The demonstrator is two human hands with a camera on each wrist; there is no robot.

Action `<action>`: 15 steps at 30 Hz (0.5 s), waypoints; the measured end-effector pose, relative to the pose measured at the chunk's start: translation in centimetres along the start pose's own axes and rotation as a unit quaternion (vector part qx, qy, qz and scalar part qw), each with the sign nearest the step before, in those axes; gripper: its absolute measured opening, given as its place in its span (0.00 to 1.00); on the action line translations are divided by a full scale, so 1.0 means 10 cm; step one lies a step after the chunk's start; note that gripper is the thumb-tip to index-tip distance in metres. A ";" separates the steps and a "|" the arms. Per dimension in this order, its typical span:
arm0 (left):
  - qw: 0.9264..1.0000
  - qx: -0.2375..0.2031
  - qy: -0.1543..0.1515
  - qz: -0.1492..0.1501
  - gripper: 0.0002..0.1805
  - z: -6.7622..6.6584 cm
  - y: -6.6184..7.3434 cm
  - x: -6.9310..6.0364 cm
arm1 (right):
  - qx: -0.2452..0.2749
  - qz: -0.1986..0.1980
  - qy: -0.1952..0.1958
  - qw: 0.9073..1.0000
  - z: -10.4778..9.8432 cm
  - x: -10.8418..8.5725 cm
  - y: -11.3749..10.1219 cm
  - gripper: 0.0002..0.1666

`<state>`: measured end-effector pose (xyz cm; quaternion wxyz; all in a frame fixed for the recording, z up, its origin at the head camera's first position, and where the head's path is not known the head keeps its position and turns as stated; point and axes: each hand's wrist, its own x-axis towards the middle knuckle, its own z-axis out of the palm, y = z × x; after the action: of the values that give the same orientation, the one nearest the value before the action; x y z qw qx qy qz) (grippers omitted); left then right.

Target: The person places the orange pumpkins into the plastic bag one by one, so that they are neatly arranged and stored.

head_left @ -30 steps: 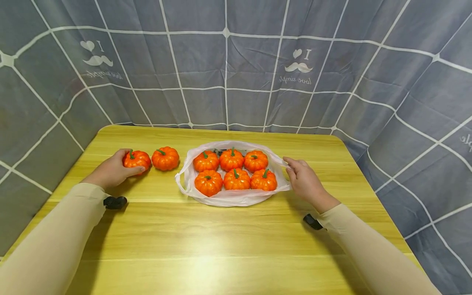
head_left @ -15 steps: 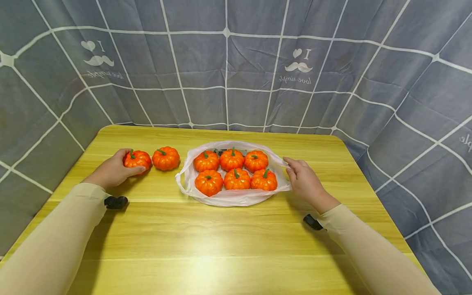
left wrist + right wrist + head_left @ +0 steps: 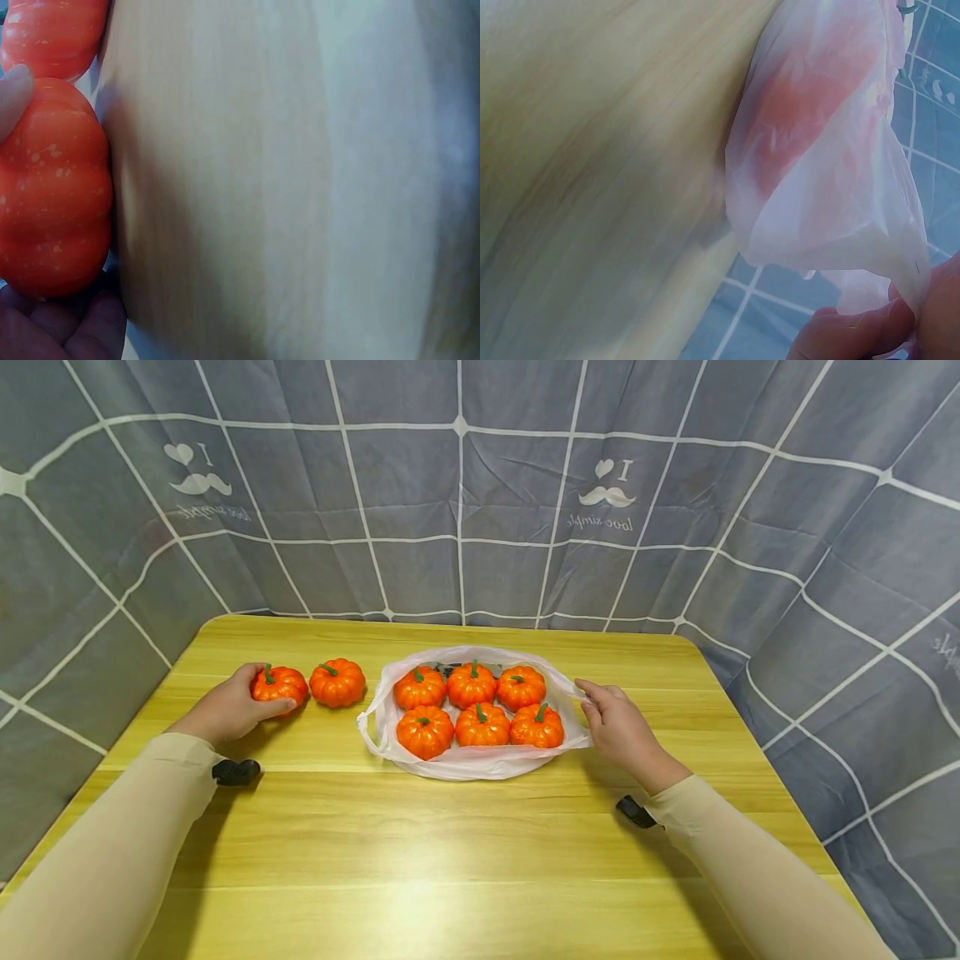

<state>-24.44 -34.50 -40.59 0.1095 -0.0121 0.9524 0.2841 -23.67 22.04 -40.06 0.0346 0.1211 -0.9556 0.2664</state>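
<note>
My left hand (image 3: 231, 702) grips a small orange pumpkin (image 3: 283, 687) with a green stem, on the table's left side. In the left wrist view, thumb and fingers hold that pumpkin (image 3: 54, 195) from opposite sides. Just right of it sits a second pumpkin (image 3: 337, 682). A white plastic bag (image 3: 480, 768) lies with its mouth spread, holding several like pumpkins (image 3: 482, 724) in two rows. My right hand (image 3: 624, 727) pinches the bag's right edge. From the right wrist, the thin bag (image 3: 832, 210) stretches to thumb and finger, a pumpkin showing through it.
The wooden table (image 3: 405, 852) has rounded far corners. Grey curtains (image 3: 405, 485) with white grid lines hang behind it and along both sides. A dark patterned patch (image 3: 442, 670) shows inside the bag behind the pumpkins.
</note>
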 end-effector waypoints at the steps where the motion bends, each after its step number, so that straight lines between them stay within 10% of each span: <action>1: 1.000 0.001 0.000 0.000 0.58 0.00 0.00 0.00 | 0.000 0.000 0.000 1.000 0.00 0.00 0.00 0.26; 15: 1.000 0.004 0.003 -0.001 0.59 0.01 -0.02 0.00 | -0.001 0.000 -0.001 1.000 -0.01 0.00 -0.01 0.26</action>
<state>-24.44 -34.63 -40.82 0.1074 -0.0135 0.9537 0.2805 -23.69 22.04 -39.93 0.0342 0.1212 -0.9560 0.2649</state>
